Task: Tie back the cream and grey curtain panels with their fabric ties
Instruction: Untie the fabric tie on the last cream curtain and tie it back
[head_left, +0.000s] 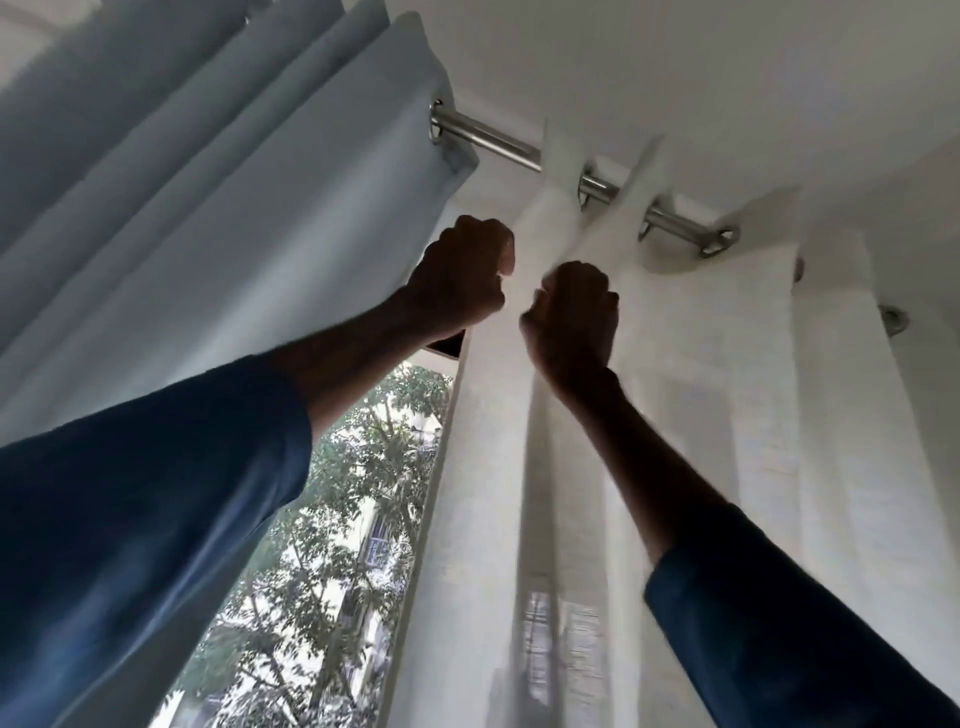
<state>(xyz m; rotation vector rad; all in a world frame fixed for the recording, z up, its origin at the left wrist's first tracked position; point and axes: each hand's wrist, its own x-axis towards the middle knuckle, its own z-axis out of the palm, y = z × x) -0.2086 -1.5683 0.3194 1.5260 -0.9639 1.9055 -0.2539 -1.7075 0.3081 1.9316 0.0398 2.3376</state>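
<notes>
- The left hand (462, 275) is curled into a fist, apparently around the leading edge of the sheer cream curtain panel (691, 374); the right hand (574, 317) is fisted on a fold just beside it.
- Both grip high under the brushed steel curtain rod (498, 143), probably to slide the eyelets along and bunch the fabric for tying.
- The pleated grey curtain panel (223, 208) hangs left, behind the blue left sleeve (140, 519).
- No fabric tie is visible; leafy trees (337, 519) show through the gap.
</notes>
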